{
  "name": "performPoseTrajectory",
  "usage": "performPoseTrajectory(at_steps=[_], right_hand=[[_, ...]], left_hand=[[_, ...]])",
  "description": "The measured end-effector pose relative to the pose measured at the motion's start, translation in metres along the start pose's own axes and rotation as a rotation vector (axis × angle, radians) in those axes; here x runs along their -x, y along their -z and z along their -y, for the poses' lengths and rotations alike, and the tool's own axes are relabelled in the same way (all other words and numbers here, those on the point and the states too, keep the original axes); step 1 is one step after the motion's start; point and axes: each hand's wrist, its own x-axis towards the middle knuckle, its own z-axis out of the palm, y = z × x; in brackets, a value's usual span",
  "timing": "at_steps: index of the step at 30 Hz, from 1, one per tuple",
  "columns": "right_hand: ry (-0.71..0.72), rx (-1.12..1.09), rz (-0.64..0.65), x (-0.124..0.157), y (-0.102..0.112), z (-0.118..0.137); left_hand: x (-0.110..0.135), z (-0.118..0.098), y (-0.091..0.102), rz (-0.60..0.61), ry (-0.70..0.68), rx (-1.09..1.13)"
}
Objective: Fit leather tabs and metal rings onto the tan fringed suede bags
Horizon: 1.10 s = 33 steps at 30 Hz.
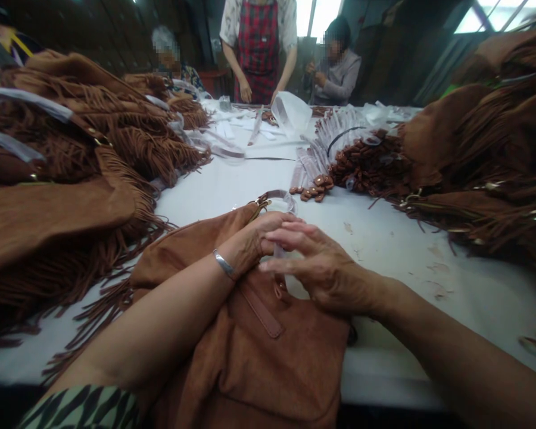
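A brown suede-look handbag (268, 363) lies on the table in front of me, with fringe on its left side. Its handle (279, 193), wrapped in clear plastic, loops up behind my hands. My left hand (268, 232), a silver bangle at its wrist, is closed around the handle; its fingertips are partly hidden behind my right hand. My right hand (326, 268) reaches in from the right, its fingers stretched and apart, the tips touching or very near my left hand. Below them a stitched leather tab (261, 313) lies on the bag.
Fringed brown bags are piled at left (49, 220) and right (477, 137). Plastic-wrapped straps (343, 149) with brown ends lie bundled behind, near a clear plastic bag (292, 113). Across the white table (232, 179), one person stands in a checked apron (259, 47); others sit beside.
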Motion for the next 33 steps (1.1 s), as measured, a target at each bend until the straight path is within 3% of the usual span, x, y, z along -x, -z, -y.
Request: performPoseTrajectory(at_steps=[3,5,7,9,12,14,17,20,23,25,27,30,33], right_hand=[[0.08,0.057,0.196,-0.005,0.003,0.01],[0.078,0.003,0.207,-0.011,0.007,0.005],[-0.022,-0.111,0.105,-0.013,0.012,-0.008],[-0.209,-0.266,-0.062,-0.008,0.017,-0.027],[-0.493,-0.446,-0.243,0.012,0.018,-0.059],[-0.656,-0.423,-0.254,0.026,0.014,-0.075],[-0.779,-0.342,-0.202,0.039,0.008,-0.086],[-0.749,-0.407,-0.146,0.041,0.004,-0.082],[-0.699,-0.48,-0.098,0.041,0.004,-0.074],[-0.676,-0.51,-0.111,0.043,0.006,-0.072],[-0.654,-0.54,-0.145,0.045,0.009,-0.072],[-0.617,-0.602,-0.208,0.045,0.017,-0.071],[-0.587,-0.791,-0.278,0.043,0.024,-0.066]], left_hand=[[0.0,0.001,-0.003,-0.05,0.041,-0.165],[0.0,0.004,-0.001,-0.131,-0.046,-0.247],[0.002,0.005,0.004,-0.228,-0.181,-0.304],[0.01,0.003,0.005,-0.361,-0.354,-0.399],[0.037,0.001,-0.011,-0.465,-0.679,-0.79],[0.058,0.005,-0.035,-0.331,-0.761,-1.137],[0.076,0.027,-0.075,-0.126,-0.621,-1.579],[0.068,0.055,-0.099,-0.005,-0.471,-1.859],[0.051,0.068,-0.106,0.049,-0.346,-1.984],[0.044,0.064,-0.103,0.083,-0.237,-1.974],[0.043,0.053,-0.094,0.168,-0.144,-1.797],[0.05,0.035,-0.066,0.332,-0.044,-1.205],[0.063,0.025,-0.034,0.352,-0.079,-0.738]])
